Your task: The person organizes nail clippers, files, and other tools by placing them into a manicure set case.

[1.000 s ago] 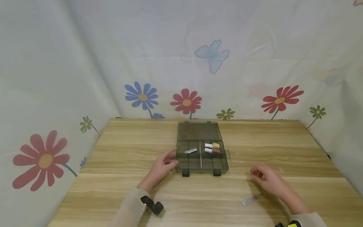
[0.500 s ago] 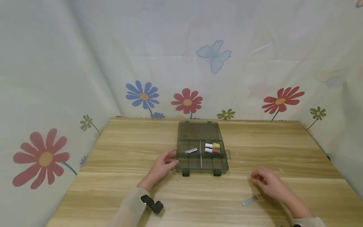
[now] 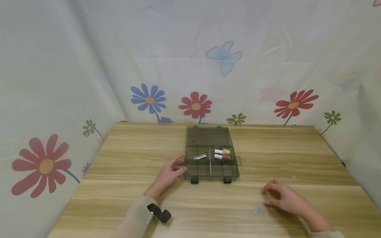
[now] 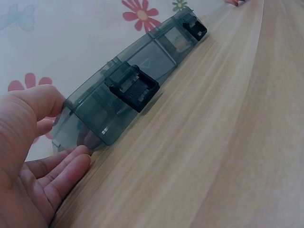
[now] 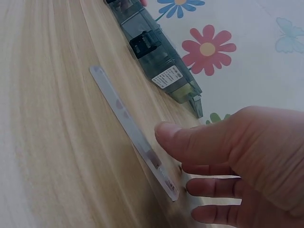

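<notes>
In the head view, a grey see-through plastic organizer box lies with its lid folded back. My left hand rests thumb and fingertips against its left side. A silver nail clipper is in the back left part of the box. Two small cylinders, one white and yellow, one white and dark red, sit side by side at the back right. My right hand is over one end of a slim flat greyish strip, with thumb and fingers apart and nothing between them.
The box's two black latches hang at its front edge. A hanging tab sticks out on its right side. Small clear bits show on the wooden table. A flower-printed curtain stands behind and at both sides.
My right hand has come down towards me, its thumb and fingers spreading, and now covers part of the strip. The left hand and box stay put.
</notes>
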The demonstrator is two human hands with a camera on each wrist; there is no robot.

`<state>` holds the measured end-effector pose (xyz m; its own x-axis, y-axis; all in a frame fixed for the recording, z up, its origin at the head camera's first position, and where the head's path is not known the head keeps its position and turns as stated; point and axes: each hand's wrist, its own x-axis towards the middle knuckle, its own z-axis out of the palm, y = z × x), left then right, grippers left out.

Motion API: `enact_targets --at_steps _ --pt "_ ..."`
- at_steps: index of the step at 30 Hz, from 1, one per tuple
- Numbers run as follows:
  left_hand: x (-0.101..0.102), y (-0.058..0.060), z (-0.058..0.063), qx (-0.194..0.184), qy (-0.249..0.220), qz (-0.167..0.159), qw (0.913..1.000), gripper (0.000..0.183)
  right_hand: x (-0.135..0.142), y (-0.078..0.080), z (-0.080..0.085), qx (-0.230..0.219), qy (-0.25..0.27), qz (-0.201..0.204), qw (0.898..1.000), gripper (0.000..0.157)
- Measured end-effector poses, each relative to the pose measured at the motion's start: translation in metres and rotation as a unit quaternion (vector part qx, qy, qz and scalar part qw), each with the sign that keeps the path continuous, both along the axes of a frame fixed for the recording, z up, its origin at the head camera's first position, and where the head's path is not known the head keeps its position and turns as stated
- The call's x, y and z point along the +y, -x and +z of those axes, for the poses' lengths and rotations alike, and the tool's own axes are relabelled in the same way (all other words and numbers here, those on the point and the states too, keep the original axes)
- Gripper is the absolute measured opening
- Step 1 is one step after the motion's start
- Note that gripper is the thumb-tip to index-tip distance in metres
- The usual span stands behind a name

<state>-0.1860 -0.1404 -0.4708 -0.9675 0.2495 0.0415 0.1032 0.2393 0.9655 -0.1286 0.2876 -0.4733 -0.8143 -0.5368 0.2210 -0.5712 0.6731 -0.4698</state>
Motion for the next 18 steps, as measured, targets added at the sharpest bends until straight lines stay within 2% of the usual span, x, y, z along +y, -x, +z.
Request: enact_targets --at_steps 4,11,18 --pt "0.0005 -0.0003 0.0017 0.002 0.003 0.001 1.0 0.055 0.0007 -0.0024 -0.001 0.006 0.006 0.019 1.0 0.029" --pt "0.0003 -0.0012 0.0032 0.002 0.007 0.001 1.0 0.055 -0.0001 -0.0064 0.0005 -0.028 0.015 0.034 0.999 0.028" --pt "-0.0005 -0.0008 0.0017 0.003 0.005 -0.002 1.0 0.055 0.0004 -0.0071 -0.0004 -0.016 0.007 0.052 0.998 0.026"
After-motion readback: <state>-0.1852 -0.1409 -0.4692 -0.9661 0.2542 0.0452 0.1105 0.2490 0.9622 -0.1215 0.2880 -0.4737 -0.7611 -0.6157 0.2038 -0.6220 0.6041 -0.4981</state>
